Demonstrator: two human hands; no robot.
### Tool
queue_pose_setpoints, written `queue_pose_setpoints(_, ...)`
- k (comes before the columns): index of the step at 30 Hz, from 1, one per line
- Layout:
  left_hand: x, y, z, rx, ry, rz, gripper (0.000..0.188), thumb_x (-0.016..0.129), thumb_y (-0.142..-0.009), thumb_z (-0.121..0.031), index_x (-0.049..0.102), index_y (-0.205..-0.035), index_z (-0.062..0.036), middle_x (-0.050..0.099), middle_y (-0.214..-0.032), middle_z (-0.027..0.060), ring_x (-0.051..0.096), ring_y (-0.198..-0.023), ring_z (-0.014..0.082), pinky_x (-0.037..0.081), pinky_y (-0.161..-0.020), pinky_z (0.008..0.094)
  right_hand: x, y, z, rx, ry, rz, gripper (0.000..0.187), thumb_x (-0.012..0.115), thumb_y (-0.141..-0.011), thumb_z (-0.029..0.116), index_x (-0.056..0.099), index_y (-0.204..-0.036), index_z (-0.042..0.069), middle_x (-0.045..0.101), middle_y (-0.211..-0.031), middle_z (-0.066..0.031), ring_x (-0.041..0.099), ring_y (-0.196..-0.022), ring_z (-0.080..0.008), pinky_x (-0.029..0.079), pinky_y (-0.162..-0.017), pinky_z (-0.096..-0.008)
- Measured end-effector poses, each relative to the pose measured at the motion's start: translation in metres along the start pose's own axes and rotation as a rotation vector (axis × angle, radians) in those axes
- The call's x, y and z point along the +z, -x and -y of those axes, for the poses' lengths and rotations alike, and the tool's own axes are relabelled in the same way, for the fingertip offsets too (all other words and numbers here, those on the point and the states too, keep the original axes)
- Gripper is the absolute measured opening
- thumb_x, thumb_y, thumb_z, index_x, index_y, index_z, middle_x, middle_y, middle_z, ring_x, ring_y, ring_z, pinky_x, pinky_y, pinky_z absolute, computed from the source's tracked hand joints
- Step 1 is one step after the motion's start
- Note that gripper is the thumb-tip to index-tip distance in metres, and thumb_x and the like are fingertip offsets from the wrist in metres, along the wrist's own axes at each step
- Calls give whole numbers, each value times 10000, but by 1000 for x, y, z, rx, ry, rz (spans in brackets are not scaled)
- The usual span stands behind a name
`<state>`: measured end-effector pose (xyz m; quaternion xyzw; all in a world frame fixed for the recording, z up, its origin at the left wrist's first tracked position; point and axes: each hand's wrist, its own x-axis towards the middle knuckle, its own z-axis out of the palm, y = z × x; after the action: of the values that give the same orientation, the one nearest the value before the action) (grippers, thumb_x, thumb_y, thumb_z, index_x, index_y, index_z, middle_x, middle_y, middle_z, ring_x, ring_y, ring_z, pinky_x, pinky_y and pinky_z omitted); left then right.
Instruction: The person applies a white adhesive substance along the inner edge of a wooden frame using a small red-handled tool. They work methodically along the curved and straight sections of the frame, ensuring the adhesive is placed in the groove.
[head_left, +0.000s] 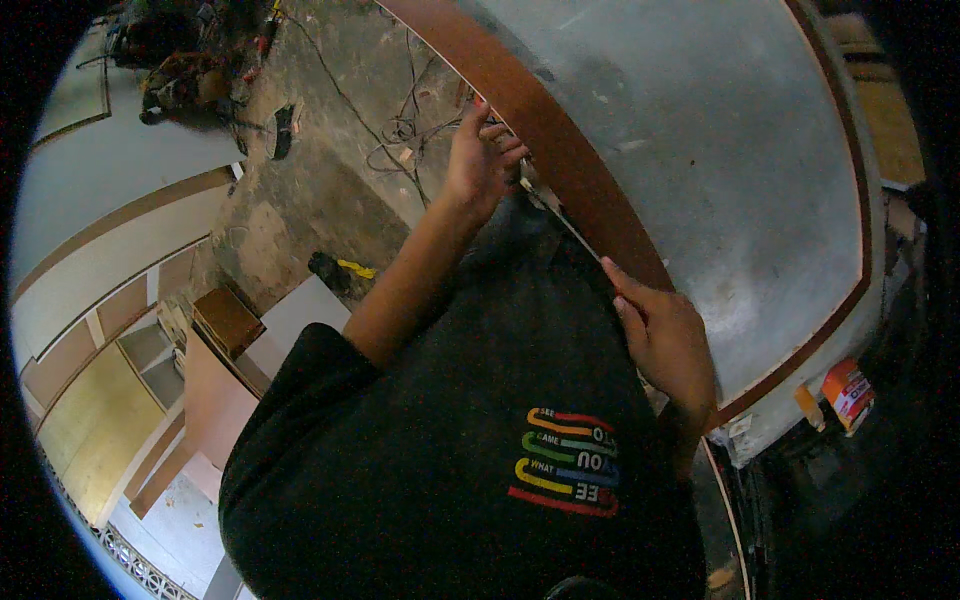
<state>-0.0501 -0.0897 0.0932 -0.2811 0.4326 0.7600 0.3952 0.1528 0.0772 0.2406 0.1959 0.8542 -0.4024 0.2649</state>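
A large panel with a smooth grey face and a brown border lies in front of me and to the right. Along its near left side runs a wide brown band with a thin pale edge. My left hand is at this edge, fingers curled and thumb up; a small red bit shows by the thumb tip, and what the fingers hold is hidden. Lower along the same edge, my right hand has thumb and index finger closed on a thin pale strip that stretches between the hands.
Loose cables lie on the stained concrete floor. Stacked boards and a brown box stand at left. A black and yellow item is on the floor. An orange packet lies beyond the panel's right corner.
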Motion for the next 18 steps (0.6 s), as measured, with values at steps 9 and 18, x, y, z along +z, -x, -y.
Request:
queue_pose_setpoints(9, -6, -85, 19, 628, 36, 78, 716, 253, -1089, -604, 361, -1570, -85, 461, -1537, 149, 457, -1396, 334, 331, -1190, 485, -7, -113, 59, -137, 284, -155, 397, 579, -990, 177, 661, -1368, 266, 720, -1019, -216, 685, -897, -440, 552, -807, -490)
queue_pose_setpoints(18, -16, -146, 32, 790, 212, 415, 767, 227, -1053, -690, 425, -1475, -81, 567, -1372, 114, 584, -1213, 306, 453, -1069, 456, 23, -164, 56, -68, 486, -48, 427, 587, -975, 179, 637, -1389, 271, 720, -910, -197, 685, -828, -434, 547, -772, -541)
